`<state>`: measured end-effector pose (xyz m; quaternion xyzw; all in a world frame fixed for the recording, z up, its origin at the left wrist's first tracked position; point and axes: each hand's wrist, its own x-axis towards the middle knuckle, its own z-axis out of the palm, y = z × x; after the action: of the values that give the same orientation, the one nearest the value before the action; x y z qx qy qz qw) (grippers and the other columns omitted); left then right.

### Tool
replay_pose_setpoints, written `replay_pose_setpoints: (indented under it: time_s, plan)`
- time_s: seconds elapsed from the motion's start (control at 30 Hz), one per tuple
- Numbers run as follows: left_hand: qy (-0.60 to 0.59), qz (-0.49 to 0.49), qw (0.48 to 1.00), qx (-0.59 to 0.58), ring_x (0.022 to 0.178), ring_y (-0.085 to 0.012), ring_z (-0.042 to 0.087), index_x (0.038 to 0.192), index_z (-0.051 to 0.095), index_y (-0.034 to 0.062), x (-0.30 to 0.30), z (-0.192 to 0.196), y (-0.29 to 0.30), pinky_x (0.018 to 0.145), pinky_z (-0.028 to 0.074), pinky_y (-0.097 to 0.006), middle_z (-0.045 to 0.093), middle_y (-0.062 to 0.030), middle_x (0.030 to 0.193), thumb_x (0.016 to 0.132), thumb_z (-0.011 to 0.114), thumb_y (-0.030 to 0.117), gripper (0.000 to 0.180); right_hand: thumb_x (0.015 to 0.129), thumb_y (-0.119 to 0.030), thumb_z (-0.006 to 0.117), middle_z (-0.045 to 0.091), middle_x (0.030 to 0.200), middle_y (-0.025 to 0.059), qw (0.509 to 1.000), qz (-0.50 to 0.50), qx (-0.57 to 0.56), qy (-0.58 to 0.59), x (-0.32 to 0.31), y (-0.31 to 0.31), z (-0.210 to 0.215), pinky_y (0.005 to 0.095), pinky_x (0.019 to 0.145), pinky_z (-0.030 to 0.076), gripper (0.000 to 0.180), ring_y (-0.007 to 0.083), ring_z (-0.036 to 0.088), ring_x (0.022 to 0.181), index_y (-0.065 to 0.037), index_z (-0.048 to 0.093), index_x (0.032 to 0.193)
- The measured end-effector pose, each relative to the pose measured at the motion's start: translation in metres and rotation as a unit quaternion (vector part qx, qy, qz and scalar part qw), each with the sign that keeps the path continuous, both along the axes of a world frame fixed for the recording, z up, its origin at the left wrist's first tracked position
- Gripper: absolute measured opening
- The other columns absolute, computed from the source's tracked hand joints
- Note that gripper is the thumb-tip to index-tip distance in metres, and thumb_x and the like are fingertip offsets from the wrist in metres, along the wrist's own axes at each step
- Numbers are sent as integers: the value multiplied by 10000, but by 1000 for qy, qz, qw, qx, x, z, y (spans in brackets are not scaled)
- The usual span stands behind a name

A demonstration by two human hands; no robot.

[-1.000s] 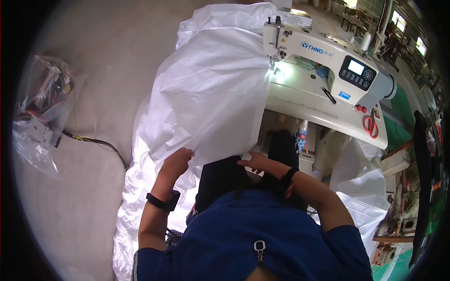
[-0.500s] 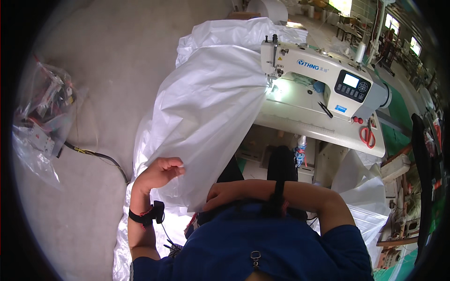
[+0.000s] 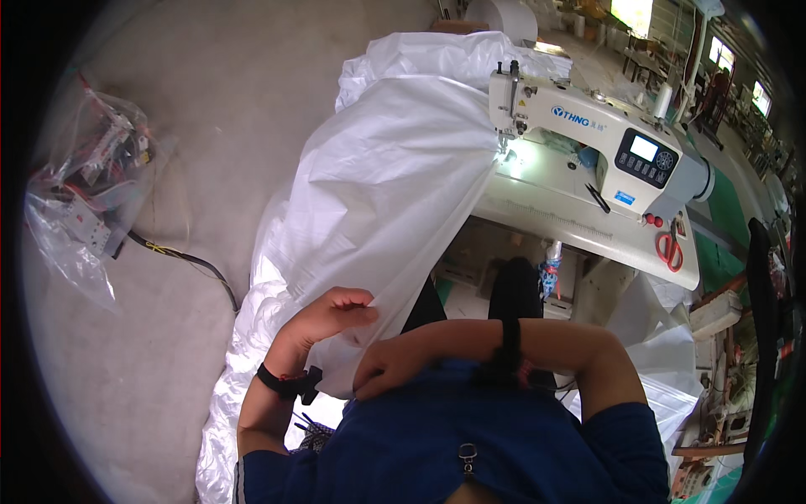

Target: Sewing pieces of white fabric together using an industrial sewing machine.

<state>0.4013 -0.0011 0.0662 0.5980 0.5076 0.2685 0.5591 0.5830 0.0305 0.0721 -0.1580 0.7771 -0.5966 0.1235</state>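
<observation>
A large white plastic-like sheet (image 3: 378, 185) drapes from under the needle of a white sewing machine (image 3: 579, 109) toward my lap and down to the floor on the left. Over its near part hovers my left hand (image 3: 340, 311), fingers curled in toward the thumb; whether they pinch the sheet is hidden. Close to my body, my right hand (image 3: 388, 367) is closed at the sheet's near edge, with its forearm lying across my front. The needle area is lit by the machine's lamp.
On the machine table (image 3: 537, 206) lie black thread snips (image 3: 598, 198) and red-handled scissors (image 3: 669, 250). A white thread cone (image 3: 662, 101) stands behind the machine. Left on the floor are a clear bag of parts (image 3: 96, 176) and a black cable (image 3: 189, 259). More white sheeting (image 3: 646, 336) hangs at right.
My left hand has moved right, closer to my right hand, over the sheet. My right hand has drawn slightly left near my body. The whole view has shifted a little.
</observation>
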Motion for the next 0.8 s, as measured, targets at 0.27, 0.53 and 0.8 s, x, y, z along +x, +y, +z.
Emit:
replay_pose_setpoints:
  time_s: [0.27, 0.53, 0.8]
  plan:
    - [13, -46, 995, 89, 733, -27, 510, 920, 632, 32, 28, -14, -5, 642, 429, -198, 596, 41, 767, 866, 561, 92, 108, 946, -308, 438, 611, 969, 98, 997, 1, 27, -66, 7, 2, -15, 281, 813, 430, 379, 146, 544, 900, 13, 570, 1097]
    - [-3, -22, 1000, -1, 668, -18, 466, 771, 605, 27, 32, -16, -3, 597, 392, -198, 520, 80, 693, 824, 633, 58, 68, 927, -433, 415, 607, 1077, 105, 973, -125, -91, -169, 55, 39, -54, 289, 850, 441, 510, 170, 557, 981, -8, 564, 1166]
    - [-56, 25, 994, -93, 672, -18, 456, 770, 602, 56, 24, -33, -3, 578, 375, -199, 515, 71, 702, 843, 593, 92, 81, 900, -338, 479, 639, 827, 114, 965, -163, 168, -119, 49, 38, -44, 359, 641, 476, 364, 247, 594, 656, -11, 637, 903]
